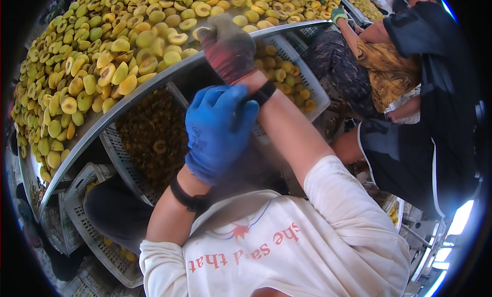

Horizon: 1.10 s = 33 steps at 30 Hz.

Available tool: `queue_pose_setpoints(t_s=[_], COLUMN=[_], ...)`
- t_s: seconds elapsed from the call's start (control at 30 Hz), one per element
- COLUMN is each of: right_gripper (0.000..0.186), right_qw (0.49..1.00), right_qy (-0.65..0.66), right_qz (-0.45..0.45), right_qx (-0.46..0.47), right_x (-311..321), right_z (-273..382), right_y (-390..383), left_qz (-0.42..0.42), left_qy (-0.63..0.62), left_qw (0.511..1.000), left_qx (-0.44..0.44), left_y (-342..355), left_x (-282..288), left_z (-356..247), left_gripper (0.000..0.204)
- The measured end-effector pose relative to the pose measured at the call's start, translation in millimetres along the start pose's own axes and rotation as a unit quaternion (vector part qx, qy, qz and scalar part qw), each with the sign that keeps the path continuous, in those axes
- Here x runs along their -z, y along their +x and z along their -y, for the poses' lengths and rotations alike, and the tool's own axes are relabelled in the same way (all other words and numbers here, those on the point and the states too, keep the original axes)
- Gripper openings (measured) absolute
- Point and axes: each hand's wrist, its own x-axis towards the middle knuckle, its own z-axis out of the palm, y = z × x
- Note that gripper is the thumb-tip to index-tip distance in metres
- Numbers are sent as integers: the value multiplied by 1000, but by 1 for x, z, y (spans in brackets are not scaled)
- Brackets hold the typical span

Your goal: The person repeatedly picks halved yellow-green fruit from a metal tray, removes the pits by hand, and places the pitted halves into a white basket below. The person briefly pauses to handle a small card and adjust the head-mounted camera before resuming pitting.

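My right hand (pixel 229 48), in a red and grey-green work glove, is closed at the rim of the metal table, beside the halved yellow-green fruits (pixel 148 38). What its curled fingers may hold is hidden. My left hand (pixel 216 130), in a blue coated glove, lies against my right wrist, next to the black wristband (pixel 264 93). Its fingers are bent, and the wrist area hides their tips; I cannot make out what they pinch. A second black band (pixel 188 195) sits on my left wrist.
Below the curved table rim (pixel 89 130) stand a white crate (pixel 120 156) of brown scraps, a crate (pixel 320 94) of yellow fruits and another crate (pixel 87 228) at left. Close on the right are people in dark (pixel 435 66) and patterned clothes; a green-gloved hand (pixel 338 15) reaches the table.
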Motion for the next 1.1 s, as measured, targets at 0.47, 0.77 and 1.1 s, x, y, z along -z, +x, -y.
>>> queue_pose_setpoints(t_s=[0.47, 0.77, 1.1], right_gripper=[30, 24, 24], right_qw=[987, 798, 671], right_qy=[39, 446, 589], right_qz=[152, 210, 161], right_qx=[-47, -348, -421], right_x=[-4, 7, 26], right_z=[7, -2, 1], right_y=[-10, 10, 27], left_qz=[100, 78, 93], left_qy=[132, -12, -96], left_qw=[975, 989, 990], left_qx=[-148, -123, -52], left_y=[13, 2, -6], left_x=[13, 24, 21], left_z=[9, 20, 30], left_gripper=[25, 30, 33])
